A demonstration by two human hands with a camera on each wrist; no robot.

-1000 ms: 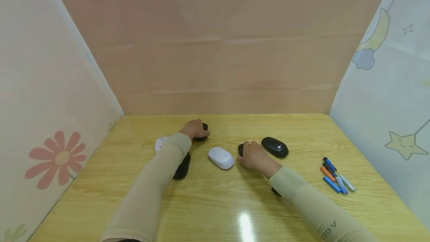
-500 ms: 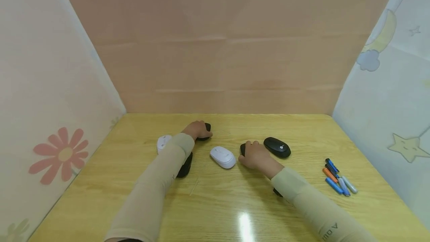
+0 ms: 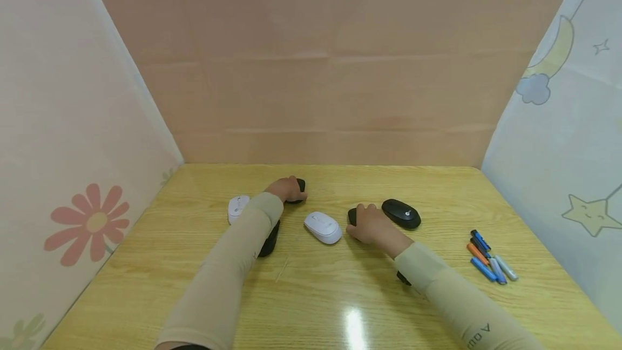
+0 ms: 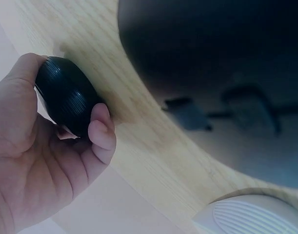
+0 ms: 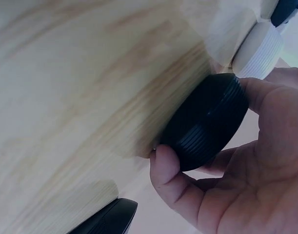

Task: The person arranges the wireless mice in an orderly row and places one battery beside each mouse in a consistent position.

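Observation:
At the back of the table, my left hand (image 3: 288, 190) holds a black computer mouse (image 4: 66, 95), thumb on one side and curled fingers on the other. My right hand (image 3: 369, 224) grips another black mouse (image 5: 207, 122) right of the middle, thumb and fingers at its ribbed sides. In the head view the palm covers most of each mouse. A white mouse (image 3: 323, 227) lies between the two hands. Just beyond the right hand sits a black mouse (image 3: 401, 214) with a small light logo. A second white mouse (image 3: 238, 208) and a black one (image 3: 270, 240) are partly hidden by the left sleeve.
Several markers (image 3: 488, 258), blue, orange, black and pale, lie in a cluster on the right of the wooden table (image 3: 311, 290). A small dark object (image 3: 403, 278) peeks out under the right cuff. Papered walls close off the back and both sides.
The whole head view has shifted slightly to the right. Both hands keep their hold on the black mice, which stay in about the same places on the table.

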